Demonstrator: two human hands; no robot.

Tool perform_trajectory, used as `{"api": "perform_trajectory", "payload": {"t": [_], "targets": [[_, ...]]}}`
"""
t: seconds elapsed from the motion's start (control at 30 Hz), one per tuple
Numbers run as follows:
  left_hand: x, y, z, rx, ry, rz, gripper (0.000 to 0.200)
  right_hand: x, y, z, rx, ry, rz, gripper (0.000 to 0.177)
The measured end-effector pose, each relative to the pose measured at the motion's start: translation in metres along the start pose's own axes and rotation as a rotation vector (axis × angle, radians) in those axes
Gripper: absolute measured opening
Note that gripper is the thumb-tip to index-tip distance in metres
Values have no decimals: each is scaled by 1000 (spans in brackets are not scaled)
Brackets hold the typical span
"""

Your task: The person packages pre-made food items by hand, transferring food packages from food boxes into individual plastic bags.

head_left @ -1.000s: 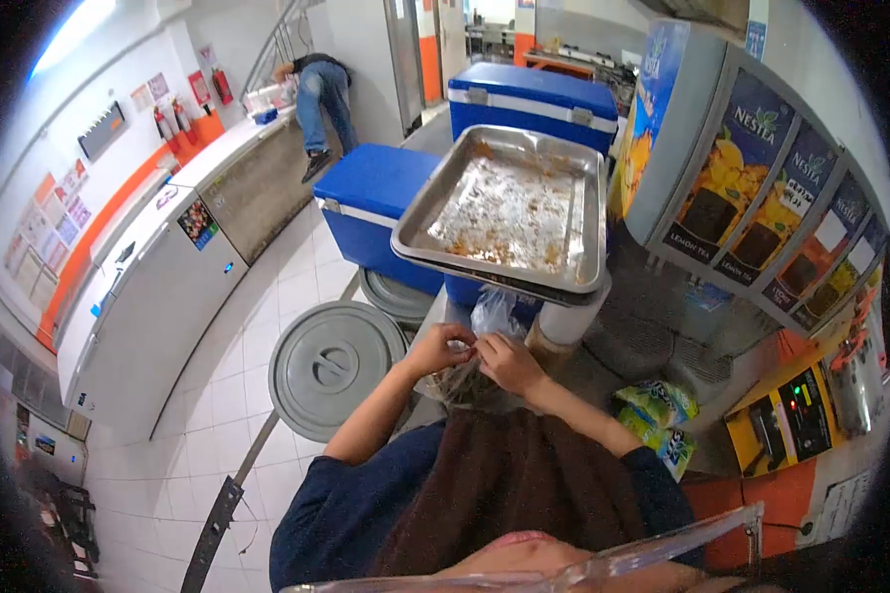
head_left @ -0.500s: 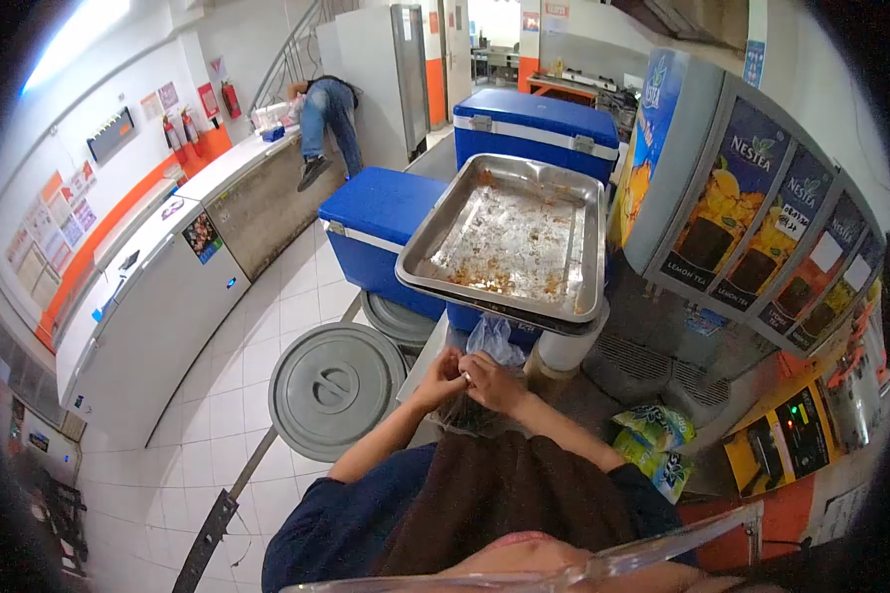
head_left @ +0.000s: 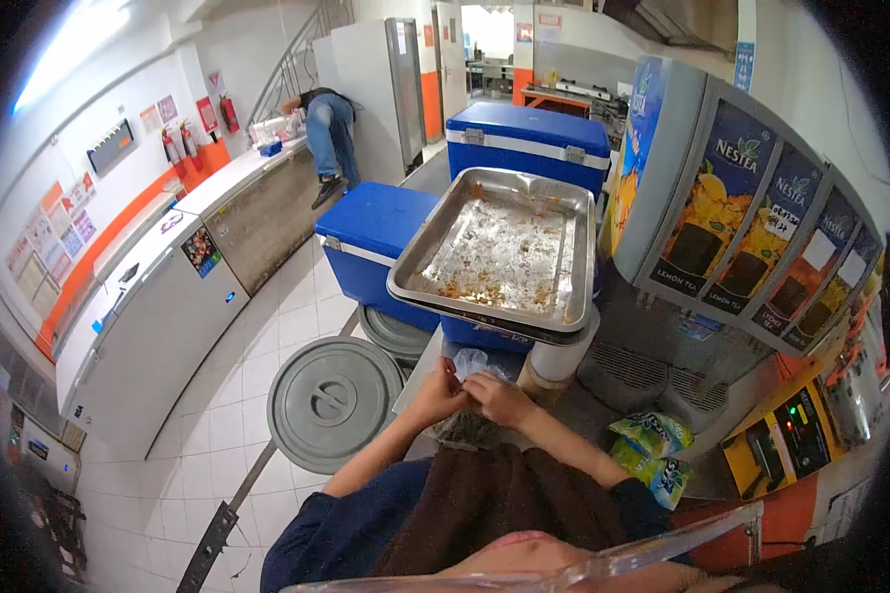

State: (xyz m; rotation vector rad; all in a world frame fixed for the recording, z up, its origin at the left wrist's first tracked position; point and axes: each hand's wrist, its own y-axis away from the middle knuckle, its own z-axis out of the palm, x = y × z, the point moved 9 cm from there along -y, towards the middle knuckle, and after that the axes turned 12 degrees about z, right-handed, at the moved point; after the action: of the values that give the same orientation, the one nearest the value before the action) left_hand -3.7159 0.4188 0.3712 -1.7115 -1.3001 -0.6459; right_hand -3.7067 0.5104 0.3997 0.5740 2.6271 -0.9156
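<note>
Both hands are pinched nearly closed on the neck of a clear plastic bag (head_left: 477, 364): the left hand (head_left: 437, 392) has its fingers curled in on the plastic from one side, and the right hand (head_left: 497, 400) meets it from the other, so that the fingertips of the two touch or nearly touch. The bag's top sticks up just above the knuckles; its lower part, with something dark inside, hangs below the hands, though the view here is too small to tell what it holds. The bag sits at the near edge of a counter (head_left: 623, 395), directly in front of the person's chest.

Just beyond the hands a large metal tray (head_left: 499, 255), streaked with crumbs and residue, rests on a white tub (head_left: 562, 356). Two blue coolers (head_left: 527, 138) stand behind it. To the right, on the counter, lie green snack packets (head_left: 653, 450), beside a drink dispenser (head_left: 752, 208). A round grey lid (head_left: 328, 401) lies on the tiled floor to the left. Far off, another person (head_left: 324, 128) bends over a counter.
</note>
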Motion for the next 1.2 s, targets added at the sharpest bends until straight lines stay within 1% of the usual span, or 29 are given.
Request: {"api": "perform_trajectory", "payload": {"t": [0.03,0.07,0.1,0.13,0.27,0.33,0.4,0.43,0.47,0.53,0.57,0.6,0.63,0.67,0.7,0.73,0.77,0.8,0.83,0.87,0.93,0.97,1.0,1.03,1.07,1.1,1.13,1.17,1.2], "targets": [[7,-1,0,0,2,0,40,-1,-1,7,-110,30,35,16],[15,-3,-1,6,-76,24,40,-6,-1,4,-109,30,37,16],[21,-4,-2,10,-156,49,40,-8,-3,4,-136,101,105,15],[22,-3,-2,8,-158,50,40,-6,-4,7,-161,172,172,13],[19,-2,-2,16,-133,79,38,-2,-6,20,-132,187,146,10],[13,-1,1,36,-146,99,37,5,-7,27,-222,166,198,13],[10,0,-5,124,-229,138,49,6,-12,22,-216,113,182,15],[7,-1,-4,123,-233,140,49,5,-14,20,-213,63,167,17],[1,-1,-5,132,-198,107,46,6,-14,22,-210,62,165,17],[-11,0,-2,147,-161,76,44,10,-14,14,-67,-28,144,19],[-21,2,0,179,10,67,41,11,-12,17,-66,-24,138,19],[-24,3,0,210,179,58,38,13,-11,11,10,-97,165,20],[-25,4,-1,213,176,61,38,14,-9,6,85,-173,193,20],[-25,6,1,199,261,68,35,11,-4,7,86,-176,190,20],[-24,8,3,184,346,76,33,17,0,3,98,-233,331,20],[-26,10,4,184,342,78,33,26,6,2,111,-291,472,20],[-29,14,3,226,414,78,32,30,11,8,114,-293,471,20],[-34,17,2,268,485,78,32,33,14,7,163,-331,457,20],[-40,18,3,265,480,81,32,37,16,6,214,-371,443,19],[-47,20,2,294,511,61,32,41,16,9,220,-376,442,19],[-44,23,0,317,535,37,32,22,10,-4,260,-324,299,19],[-41,27,-3,378,553,49,32,20,8,-10,265,-330,300,19],[-33,29,-9,438,570,64,32,11,5,-18,271,-372,219,18],[-27,28,-11,435,564,66,32,5,3,-24,277,-412,137,18],[-9,25,-20,441,367,205,33,8,1,-25,283,-410,132,18],[12,22,-25,446,169,343,34,16,-2,-22,254,-507,145,18],[25,17,-29,447,170,351,34,23,-5,-19,222,-603,159,18],[41,14,-33,440,-26,342,33,28,-8,-18,222,-599,157,18],[58,11,-36,431,-221,328,32,27,-12,-18,241,-552,97,19]]}}
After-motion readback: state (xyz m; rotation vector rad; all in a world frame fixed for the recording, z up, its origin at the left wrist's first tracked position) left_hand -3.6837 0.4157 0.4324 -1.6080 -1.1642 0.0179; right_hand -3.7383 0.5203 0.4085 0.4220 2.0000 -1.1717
